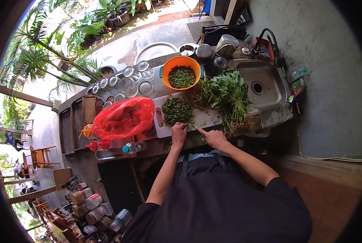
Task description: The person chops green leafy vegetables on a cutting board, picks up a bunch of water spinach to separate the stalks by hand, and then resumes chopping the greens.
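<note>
A white cutting board (207,117) lies on the counter with a heap of chopped green leaves (177,111) at its left. My left hand (179,131) is closed at the board's near edge, just below the heap; what its fingers pinch is hidden. From there a thin knife (192,126) runs to my right hand (215,139), which is closed on it with the index finger stretched forward. A large bunch of leafy greens (231,95), stems and roots towards me, covers the right of the board. Behind the board, an orange bowl (170,65) with blue handles contains chopped leaves.
A puffy red plastic bag (124,119) sits left of the board, near upturned glass jars (146,89). To the right is a metal sink (272,77) with a cloth (273,114) over its front edge. A bottle with a blue cap (133,148) lies by the near edge.
</note>
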Available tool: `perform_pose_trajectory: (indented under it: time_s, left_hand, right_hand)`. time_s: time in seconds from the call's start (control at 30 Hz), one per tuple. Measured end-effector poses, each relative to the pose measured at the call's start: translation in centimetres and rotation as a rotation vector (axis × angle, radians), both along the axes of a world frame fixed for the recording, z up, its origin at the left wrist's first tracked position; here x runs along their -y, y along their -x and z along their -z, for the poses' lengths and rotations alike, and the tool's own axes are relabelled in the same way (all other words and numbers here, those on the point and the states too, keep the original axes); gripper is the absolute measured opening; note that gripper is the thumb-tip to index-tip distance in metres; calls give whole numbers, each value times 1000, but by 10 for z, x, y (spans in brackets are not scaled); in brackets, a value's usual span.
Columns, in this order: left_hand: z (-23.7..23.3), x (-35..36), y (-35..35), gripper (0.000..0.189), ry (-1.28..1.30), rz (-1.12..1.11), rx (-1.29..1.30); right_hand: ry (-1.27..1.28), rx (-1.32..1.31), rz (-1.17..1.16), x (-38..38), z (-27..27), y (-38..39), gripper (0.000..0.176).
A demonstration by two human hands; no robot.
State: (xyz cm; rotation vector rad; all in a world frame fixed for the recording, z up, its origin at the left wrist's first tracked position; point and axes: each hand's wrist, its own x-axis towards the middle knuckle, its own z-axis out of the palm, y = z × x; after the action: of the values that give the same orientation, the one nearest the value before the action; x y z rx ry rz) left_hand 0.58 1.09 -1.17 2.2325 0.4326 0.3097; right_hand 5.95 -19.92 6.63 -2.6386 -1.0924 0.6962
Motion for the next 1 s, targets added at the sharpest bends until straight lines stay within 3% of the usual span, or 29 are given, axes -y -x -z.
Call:
perform_pose_trajectory:
  time_s: [0.2,0.5,0.87,1.0]
  left_hand:
    - [3,0,1,15,-28,18,4]
    - [0,5,4,15,-88,12,18]
    - [-10,7,6,15,-47,7,0]
    - [-18,10,9,15,-161,9,-6]
  right_hand:
    - [70,-24,-5,-7,-15,-3,73]
    - [-59,21,43,-8,36,6,78]
    - [-50,35,35,10,43,10,79]
    - [-113,81,14,1,46,9,79]
